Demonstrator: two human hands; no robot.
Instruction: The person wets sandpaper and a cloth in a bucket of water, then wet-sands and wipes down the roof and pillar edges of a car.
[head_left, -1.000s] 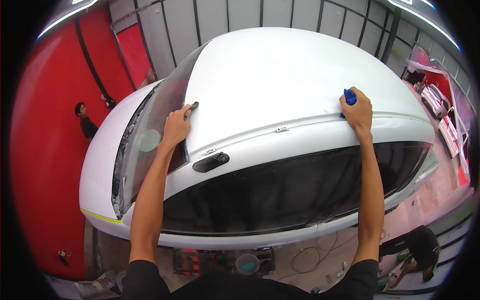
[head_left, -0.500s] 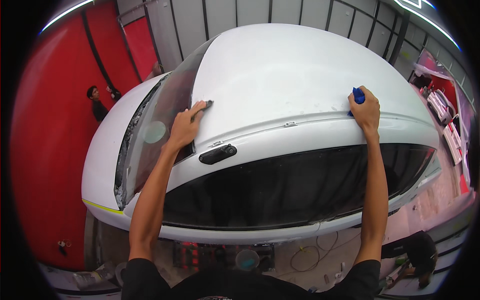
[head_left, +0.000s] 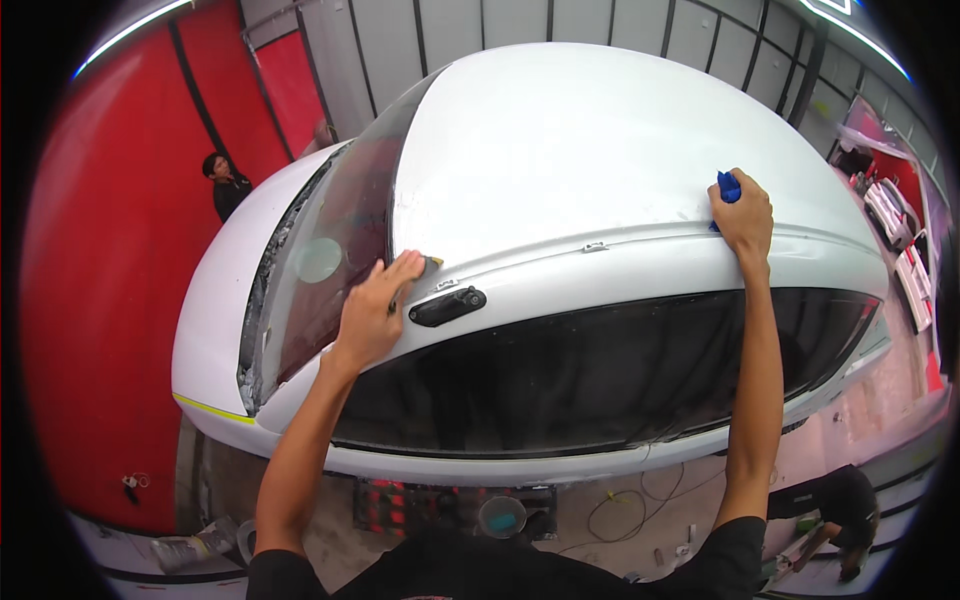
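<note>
My left hand (head_left: 381, 306) grips a small dark pad with a yellowish edge (head_left: 432, 264), pressed at the front corner of the white car roof (head_left: 580, 130), beside the windshield (head_left: 330, 255). My right hand (head_left: 743, 212) is closed round a bunched blue cloth (head_left: 727, 186) on the roof near its side channel. A black fitting (head_left: 447, 306) sits on the white side rail below my left hand, above the dark side window (head_left: 560, 380).
A person (head_left: 228, 190) stands beyond the hood by the red wall (head_left: 110, 250); another (head_left: 830, 510) bends at lower right. White body panels (head_left: 910, 290) lie at the right. A hose (head_left: 615, 515), a bucket (head_left: 502, 517) and a black panel (head_left: 380, 505) are on the floor.
My left hand has moved down toward the roof's near front corner with the pad. My right hand shows a slight shift rightward in the picture, as the view itself has shifted slightly.
</note>
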